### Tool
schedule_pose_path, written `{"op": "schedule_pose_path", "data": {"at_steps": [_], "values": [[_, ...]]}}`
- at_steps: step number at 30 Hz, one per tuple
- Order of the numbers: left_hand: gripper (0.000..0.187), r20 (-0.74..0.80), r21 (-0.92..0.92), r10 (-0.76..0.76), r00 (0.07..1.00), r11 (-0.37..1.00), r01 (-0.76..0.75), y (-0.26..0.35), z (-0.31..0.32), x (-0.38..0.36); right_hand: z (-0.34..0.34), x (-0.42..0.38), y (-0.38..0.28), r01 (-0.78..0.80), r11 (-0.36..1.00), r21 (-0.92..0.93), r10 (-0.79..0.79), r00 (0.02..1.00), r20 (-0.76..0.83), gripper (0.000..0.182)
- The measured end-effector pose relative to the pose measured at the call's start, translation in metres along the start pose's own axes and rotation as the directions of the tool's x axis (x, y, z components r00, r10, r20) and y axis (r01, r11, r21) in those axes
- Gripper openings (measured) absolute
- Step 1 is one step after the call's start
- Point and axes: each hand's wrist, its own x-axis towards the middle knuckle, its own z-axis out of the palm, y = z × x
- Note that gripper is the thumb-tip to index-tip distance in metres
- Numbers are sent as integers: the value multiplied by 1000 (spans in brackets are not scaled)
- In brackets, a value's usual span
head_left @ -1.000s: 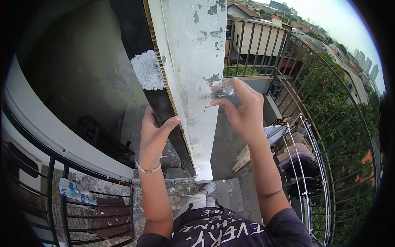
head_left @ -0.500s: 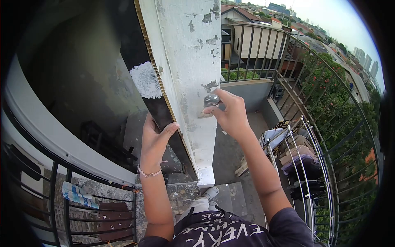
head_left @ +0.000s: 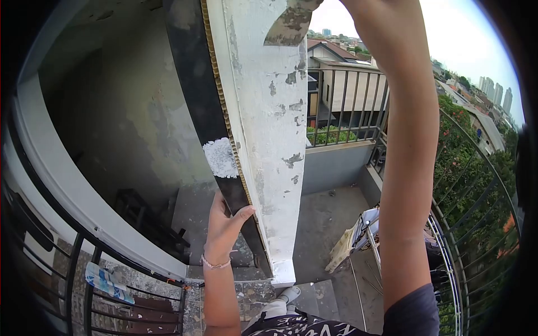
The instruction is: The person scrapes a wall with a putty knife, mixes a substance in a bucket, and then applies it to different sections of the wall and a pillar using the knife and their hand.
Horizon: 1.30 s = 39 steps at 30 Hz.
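Observation:
At the top edge my right hand (head_left: 375, 11) is raised with its fingers mostly cut off by the frame. It holds a paint scraper (head_left: 290, 27), whose wide, stained blade lies against the upper part of a white post (head_left: 269, 134) with flaking paint. My left hand (head_left: 228, 227) is closed around the edge of a dark panel (head_left: 193, 73), the thumb in front and the fingers partly hidden behind. A ribbed yellowish strip (head_left: 221, 92) runs along the panel's edge, and a rough white patch (head_left: 221, 158) sits above my left hand.
Metal railings (head_left: 350, 101) border the balcony behind and at right. A drying rack with clothes (head_left: 370, 221) stands at right, partly behind my right arm. A lower railing (head_left: 84, 280) with a cloth (head_left: 109, 281) is at left. Paint flecks cover the step (head_left: 252, 297).
My right hand has moved up with the scraper from mid-post to the upper part. The view has tilted upward. My left hand keeps its grip on the panel edge.

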Motion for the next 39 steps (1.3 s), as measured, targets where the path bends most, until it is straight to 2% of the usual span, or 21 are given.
{"op": "schedule_pose_path", "data": {"at_steps": [3, 5, 11, 14, 17, 18, 19, 20, 21, 22, 24, 25, 26, 28, 31, 34, 35, 38, 39], "values": [[59, -9, 11, -19, 1000, 1000, 19, -1, -1, -2, 6, 30, -3, 57, 984, -169, -64, 997, -34, 22], [59, -14, 7, -15, 1000, 1000, 15, -1, 0, -1, 1, 51, 6, -48, 992, -114, 47, 999, -6, 21], [55, -15, 28, -11, 1000, 1000, 11, 3, 2, -2, -6, 57, 11, -128, 992, 0, 128, 989, 75, 22], [52, -13, 44, -7, 1000, 999, 8, 7, 4, -4, -7, 64, 16, -201, 979, -23, 202, 978, 46, 23], [50, 3, 32, 8, 1000, 999, -8, 12, 7, -1, -11, 59, 24, -307, 944, -125, 327, 924, 200, 24], [49, 8, 21, -5, 1000, 1000, 5, 9, 5, -1, 2, 54, 50, -250, 936, -246, 310, 918, 247, 25], [49, 15, 15, -22, 1000, 1000, 22, 7, 4, -2, 26, 36, 80, -76, 922, -379, 152, 972, 177, 33], [48, 21, 26, -18, 1000, 1000, 17, 8, 5, -2, 23, 23, 76, -105, 896, -432, 190, 969, 157, 37], [47, 18, 37, -7, 1000, 999, 7, 9, 5, -3, 17, 17, 68, -81, 899, -431, 160, 976, 149, 38], [46, -1, 42, 6, 1000, 999, -5, 10, 5, -3, 14, 16, 62, -46, 906, -422, 123, 980, 156, 39], [43, 7, 54, 16, 1000, 998, -17, 10, 4, -2, 0, 22, 45, -68, 983, -169, 85, 992, 95, 43], [43, 15, 57, 18, 1000, 998, -19, 8, 2, -1, -17, 30, 4, -283, 959, -17, 283, 950, 135, 26], [42, 25, 57, 16, 1000, 998, -18, 7, 1, -1, -29, 34, 2, -223, 975, 20, 215, 957, 194, 25], [43, 22, 51, -4, 1000, 999, 3, 6, 1, -2, -20, 24, 8, -183, 982, 38, 178, 979, 101, 23], [44, 46, 23, 3, 999, 1000, -4, 6, 0, 0, -6, 20, 20, -78, 994, -82, 87, 990, 115, 19], [45, 46, 68, 5, 999, 998, -8, 5, -2, 1, -1, 10, 15, -239, 958, -160, 271, 937, 221, 17], [46, 45, 53, 12, 999, 998, -15, 6, -2, 3, -4, 10, 16, -197, 980, -26, 197, 950, 241, 21], [47, 35, 2, 21, 999, 1000, -21, 5, 0, 1, -4, 13, 11, -249, 962, 108, 244, 968, 63, 24], [48, 35, -8, 19, 999, 1000, -19, 4, -1, 1, -2, 12, 9, -253, 966, 59, 247, 964, 96, 23]]}}
